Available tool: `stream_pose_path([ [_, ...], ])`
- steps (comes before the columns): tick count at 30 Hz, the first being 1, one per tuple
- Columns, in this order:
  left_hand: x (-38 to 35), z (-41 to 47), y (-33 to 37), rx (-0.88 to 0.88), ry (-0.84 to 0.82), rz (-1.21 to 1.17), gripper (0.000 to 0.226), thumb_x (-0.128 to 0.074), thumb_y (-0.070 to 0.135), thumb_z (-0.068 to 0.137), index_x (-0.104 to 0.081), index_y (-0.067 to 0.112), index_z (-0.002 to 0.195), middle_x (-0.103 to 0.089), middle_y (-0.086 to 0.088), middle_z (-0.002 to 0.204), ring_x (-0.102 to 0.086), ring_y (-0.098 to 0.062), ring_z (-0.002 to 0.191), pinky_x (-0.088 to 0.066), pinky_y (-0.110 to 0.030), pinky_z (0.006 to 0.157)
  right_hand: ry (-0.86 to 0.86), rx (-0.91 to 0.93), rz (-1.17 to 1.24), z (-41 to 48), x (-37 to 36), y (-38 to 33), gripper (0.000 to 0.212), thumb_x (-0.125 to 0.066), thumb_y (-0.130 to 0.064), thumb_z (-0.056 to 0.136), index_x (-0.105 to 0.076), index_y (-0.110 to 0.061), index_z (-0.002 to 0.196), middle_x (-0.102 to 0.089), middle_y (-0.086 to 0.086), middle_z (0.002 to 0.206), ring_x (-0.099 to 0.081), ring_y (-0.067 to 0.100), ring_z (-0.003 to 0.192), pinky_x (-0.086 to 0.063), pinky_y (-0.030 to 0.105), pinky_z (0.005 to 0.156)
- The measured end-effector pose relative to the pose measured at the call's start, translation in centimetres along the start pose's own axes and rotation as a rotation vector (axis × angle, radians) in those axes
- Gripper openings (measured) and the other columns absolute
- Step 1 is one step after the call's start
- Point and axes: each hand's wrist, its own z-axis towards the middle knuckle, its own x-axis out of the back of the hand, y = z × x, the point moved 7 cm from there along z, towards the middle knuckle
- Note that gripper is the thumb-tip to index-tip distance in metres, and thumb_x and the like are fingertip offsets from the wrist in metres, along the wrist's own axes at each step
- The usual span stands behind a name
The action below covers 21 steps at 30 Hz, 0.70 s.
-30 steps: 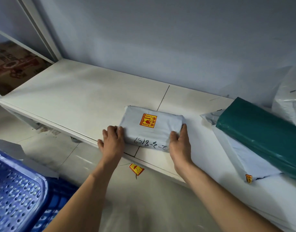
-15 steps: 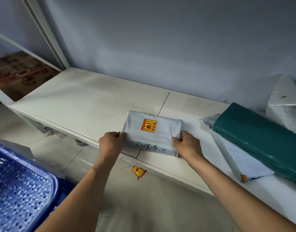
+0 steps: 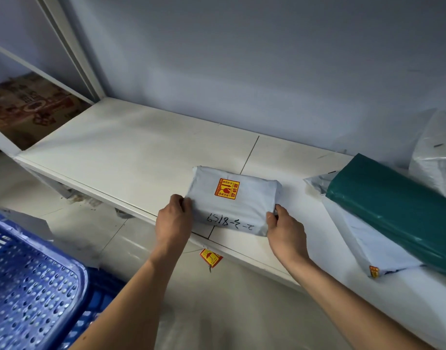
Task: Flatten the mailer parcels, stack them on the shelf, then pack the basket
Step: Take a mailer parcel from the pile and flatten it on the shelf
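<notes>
**Grey parcel held at both ends on the shelf**

The grey mailer parcel lies flat on the white shelf, close to the shelf's front edge and across the thin seam between its two boards. Its long axis runs left to right, roughly along that front edge. The face with the red-and-yellow fragile sticker is turned up. The handwritten number along its near long side reads upside down from the wearer's side, so the parcel's top points towards the front edge.

The left hand grips the parcel's left short end with curled fingers. The right hand pinches the right short end near the front corner, fingers bent round the plastic.

Further right along the shelf, a green mailer lies on a pale mailer. A white plastic bag sits behind them, towards the shelf's back.

On the floor below the front edge lies a loose sticker. A blue perforated basket stands in front of the shelf's left part. Past the shelf's left end sits a printed cardboard box.
</notes>
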Motion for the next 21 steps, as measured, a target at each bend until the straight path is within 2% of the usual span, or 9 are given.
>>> stream_pose_path([
  [3, -0.4, -0.2, 0.3, -0.016, -0.007, 0.05, 0.029, -0.032, 0.03, 0.103, -0.048, 0.008, 0.115, -0.065, -0.025, 0.1, -0.056, -0.041, 0.088, -0.035, -0.038, 0.068, 0.018, 0.001, 0.048, -0.3, 0.1, -0.4, 0.039, -0.038, -0.029, 0.103, -0.037, -0.015, 0.14, -0.063, 0.01, 0.118, -0.057, 0.034, 0.109, -0.043, 0.04, 0.087],
  [6, -0.7, 0.0, 0.2, 0.016, -0.04, -0.005, 0.032, -0.031, 0.029, 0.104, -0.048, 0.006, 0.118, -0.063, -0.025, 0.105, -0.052, -0.036, 0.085, -0.035, -0.036, 0.07, 0.057, 0.036, 0.111, -0.4, 0.3, -0.8, 0.047, -0.041, -0.025, 0.102, -0.027, -0.019, 0.146, -0.061, 0.009, 0.12, -0.056, 0.032, 0.108, -0.042, 0.039, 0.087],
  [9, -0.9, 1.0, -0.6, 0.085, -0.12, -0.13, 0.041, -0.035, 0.036, 0.102, -0.05, 0.012, 0.131, -0.06, -0.02, 0.121, -0.054, -0.038, 0.107, -0.045, -0.039, 0.087, 0.048, 0.059, 0.23, -0.4, 0.2, -0.9, 0.049, -0.044, -0.026, 0.102, -0.027, -0.02, 0.148, -0.054, 0.008, 0.127, -0.053, 0.026, 0.112, -0.039, 0.027, 0.082],
  [11, -1.0, 1.8, -1.5, 0.167, -0.207, -0.347, 0.051, -0.038, 0.042, 0.1, -0.038, 0.018, 0.145, -0.053, -0.012, 0.136, -0.051, -0.033, 0.12, -0.042, -0.042, 0.103, -0.004, 0.096, 0.297, -0.7, -0.4, -1.5, 0.054, -0.05, -0.026, 0.099, -0.029, -0.019, 0.148, -0.049, 0.008, 0.13, -0.051, 0.022, 0.117, -0.034, 0.016, 0.083],
  [12, -1.1, 2.1, -1.9, 0.204, -0.235, -0.458, 0.057, -0.04, 0.044, 0.099, -0.028, 0.021, 0.15, -0.05, -0.01, 0.14, -0.049, -0.03, 0.124, -0.039, -0.04, 0.105, -0.026, 0.133, 0.292, -0.8, -0.6, -1.9, 0.057, -0.055, -0.025, 0.097, -0.03, -0.019, 0.148, -0.047, 0.007, 0.13, -0.05, 0.021, 0.117, -0.033, 0.013, 0.084],
  [14, -0.8, 2.4, -2.5, 0.256, -0.243, -0.615, 0.068, -0.043, 0.044, 0.097, -0.009, 0.027, 0.154, -0.047, -0.008, 0.143, -0.047, -0.026, 0.125, -0.035, -0.035, 0.103, -0.07, 0.213, 0.235, -1.0, -1.0, -2.6, 0.064, -0.063, -0.022, 0.092, -0.031, -0.017, 0.148, -0.043, 0.008, 0.131, -0.051, 0.019, 0.114, -0.033, 0.012, 0.089],
  [16, -0.7, 2.5, -2.6, 0.272, -0.239, -0.661, 0.074, -0.045, 0.045, 0.095, -0.002, 0.031, 0.154, -0.039, -0.009, 0.151, -0.042, -0.026, 0.133, -0.03, -0.036, 0.108, -0.12, 0.274, 0.133, -1.0, -1.2, -3.0, 0.066, -0.065, -0.023, 0.09, -0.032, -0.02, 0.147, -0.036, 0.006, 0.137, -0.054, 0.018, 0.111, -0.038, 0.016, 0.093],
  [19, -0.2, 1.8, -1.7, 0.223, -0.161, -0.616, 0.065, -0.045, 0.043, 0.099, -0.02, 0.018, 0.153, -0.031, -0.01, 0.155, -0.035, -0.027, 0.139, -0.029, -0.039, 0.113, -0.11, 0.343, -0.044, -1.1, -0.6, -3.2, 0.059, -0.063, -0.025, 0.092, -0.035, -0.024, 0.144, -0.025, 0.004, 0.145, -0.053, 0.021, 0.119, -0.047, 0.027, 0.096],
  [21, 0.9, 1.6, -1.4, 0.19, -0.011, -0.53, 0.058, -0.044, 0.046, 0.093, -0.048, 0.009, 0.138, -0.048, -0.016, 0.141, -0.048, -0.032, 0.127, -0.04, -0.046, 0.107, -0.023, 0.427, -0.184, -1.2, 0.1, -3.6, 0.055, -0.064, -0.024, 0.092, -0.04, -0.022, 0.142, -0.025, 0.006, 0.149, -0.046, 0.023, 0.129, -0.046, 0.029, 0.099],
])
